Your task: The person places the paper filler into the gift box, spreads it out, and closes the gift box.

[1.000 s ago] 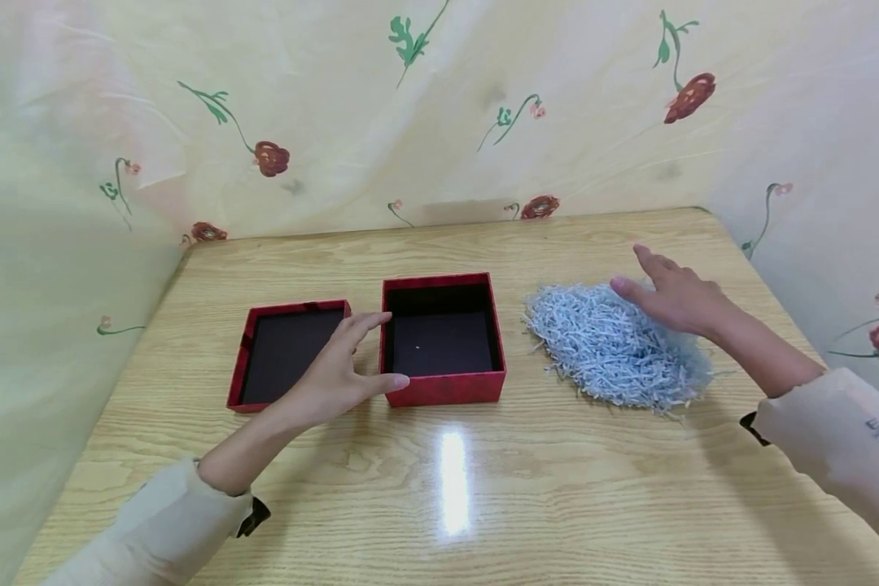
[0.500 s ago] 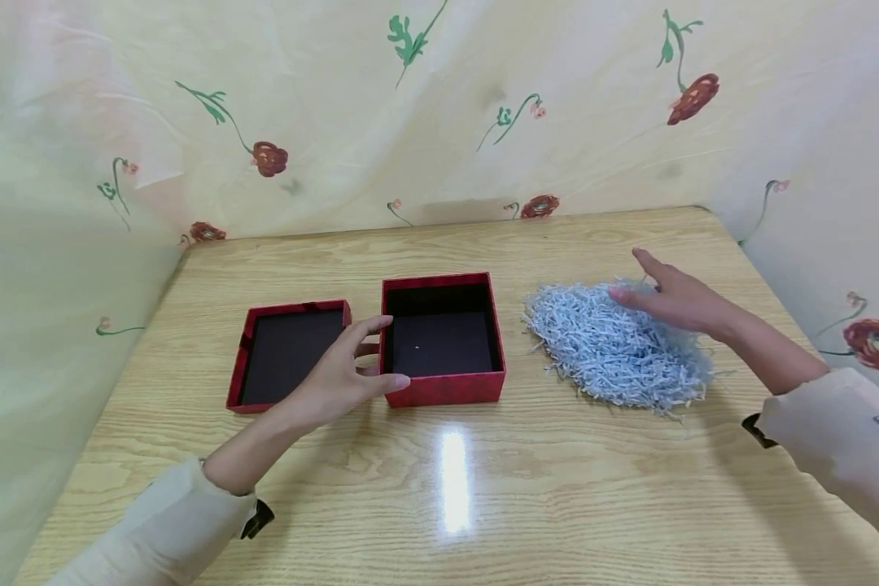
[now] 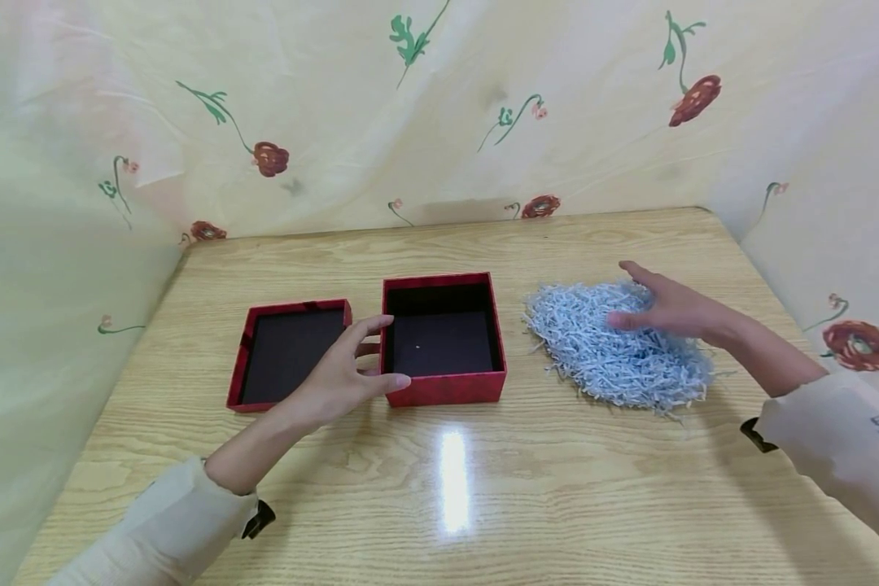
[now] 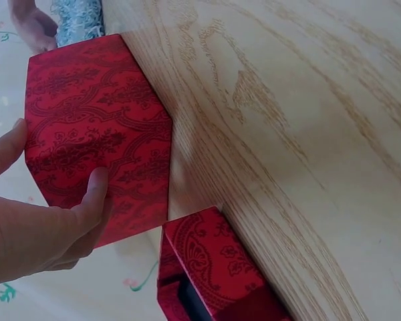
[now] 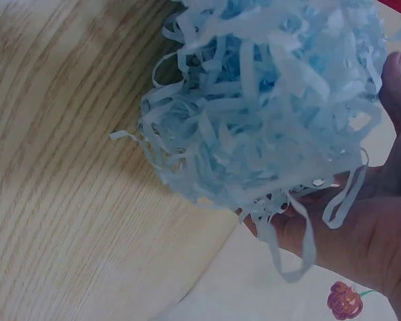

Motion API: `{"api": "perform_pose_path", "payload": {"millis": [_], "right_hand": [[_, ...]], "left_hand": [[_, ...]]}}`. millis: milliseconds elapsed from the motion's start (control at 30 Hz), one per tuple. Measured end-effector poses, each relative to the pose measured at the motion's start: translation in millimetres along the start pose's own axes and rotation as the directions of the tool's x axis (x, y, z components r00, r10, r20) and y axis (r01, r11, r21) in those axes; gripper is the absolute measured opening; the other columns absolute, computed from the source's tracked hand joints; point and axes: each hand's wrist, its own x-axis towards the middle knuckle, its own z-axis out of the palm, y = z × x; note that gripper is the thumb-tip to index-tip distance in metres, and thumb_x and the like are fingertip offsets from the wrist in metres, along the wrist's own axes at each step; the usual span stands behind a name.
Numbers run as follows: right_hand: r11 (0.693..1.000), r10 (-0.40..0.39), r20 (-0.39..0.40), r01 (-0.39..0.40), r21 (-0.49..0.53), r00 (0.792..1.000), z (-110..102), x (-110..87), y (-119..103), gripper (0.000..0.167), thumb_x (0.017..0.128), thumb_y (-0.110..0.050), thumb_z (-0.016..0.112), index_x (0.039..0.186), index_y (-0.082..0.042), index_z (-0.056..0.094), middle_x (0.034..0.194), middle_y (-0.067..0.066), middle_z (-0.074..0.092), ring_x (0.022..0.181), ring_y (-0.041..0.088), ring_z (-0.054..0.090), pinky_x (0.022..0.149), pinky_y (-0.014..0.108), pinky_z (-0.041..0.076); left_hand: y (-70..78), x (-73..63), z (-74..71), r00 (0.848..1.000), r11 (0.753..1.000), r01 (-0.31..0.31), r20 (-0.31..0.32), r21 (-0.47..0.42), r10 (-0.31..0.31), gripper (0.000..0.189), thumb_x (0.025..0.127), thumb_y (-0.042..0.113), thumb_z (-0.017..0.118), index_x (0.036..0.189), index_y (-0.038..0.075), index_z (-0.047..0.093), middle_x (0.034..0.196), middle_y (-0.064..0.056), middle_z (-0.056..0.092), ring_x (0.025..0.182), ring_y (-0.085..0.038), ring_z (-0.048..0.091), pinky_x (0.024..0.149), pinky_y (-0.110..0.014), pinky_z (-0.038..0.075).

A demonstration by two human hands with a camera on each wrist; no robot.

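Observation:
A red patterned box (image 3: pixel 445 391) with a dark inside stands on the table. My left hand (image 3: pixel 330 382) holds its left side, with a finger at the rim and the thumb at the front corner. The left wrist view shows that thumb before the box's red wall (image 4: pixel 100 127). My right hand (image 3: pixel 677 308) is at the back right of a pile of pale blue shredded paper (image 3: pixel 608 358), thumb and index finger spread apart. In the right wrist view the paper strands (image 5: pixel 254 114) hide most of its fingers.
A shallow red lid (image 3: pixel 293 354) with a dark inside lies left of the box, behind the left forearm. Flowered cloth (image 3: pixel 439 122) hangs behind the wooden table (image 3: pixel 557 488) and along both sides.
The left fingers have settled against the box's left side. My right hand has come slightly lower and toward the left over the paper. Box, lid and pile look unmoved.

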Motion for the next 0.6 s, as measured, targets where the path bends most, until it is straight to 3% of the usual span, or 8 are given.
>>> {"api": "perform_pose_path", "payload": {"millis": [233,367,600], "right_hand": [[0.999,-0.035,0.057,0.034,0.010,0.998,8,-3.2,-1,0.112,0.083,-0.032,0.076,0.155,-0.013,-0.008,0.154,0.032,-0.003,0.137,0.057,-0.006,0.098,0.077,0.015],[0.997,-0.071,0.071,0.073,-0.025,0.995,13,-5.1,-1,0.113,0.080,-0.029,0.079,0.154,-0.008,-0.004,0.153,0.034,0.001,0.137,0.057,0.000,0.098,0.076,0.017],[0.979,-0.065,0.054,0.074,-0.188,0.996,28,-6.7,-1,0.119,0.071,-0.037,0.085,0.153,-0.001,0.005,0.145,0.042,0.008,0.129,0.064,0.010,0.091,0.077,0.027]], "left_hand": [[-1.7,-1.0,0.5,1.000,1.000,-0.002,-0.002,-0.004,0.002,0.082,0.080,0.017,0.080,0.147,0.022,0.034,0.152,-0.006,0.028,0.131,-0.037,0.040,0.102,-0.047,0.043],[-1.6,-2.3,0.4,1.000,1.000,0.002,-0.001,-0.001,-0.002,0.082,0.079,0.017,0.080,0.147,0.022,0.035,0.152,-0.005,0.028,0.130,-0.037,0.041,0.101,-0.047,0.045],[-1.5,-4.6,-0.2,1.000,1.000,0.008,0.001,0.003,-0.008,0.083,0.079,0.017,0.081,0.147,0.024,0.034,0.152,-0.004,0.028,0.130,-0.037,0.041,0.100,-0.046,0.045]]}}
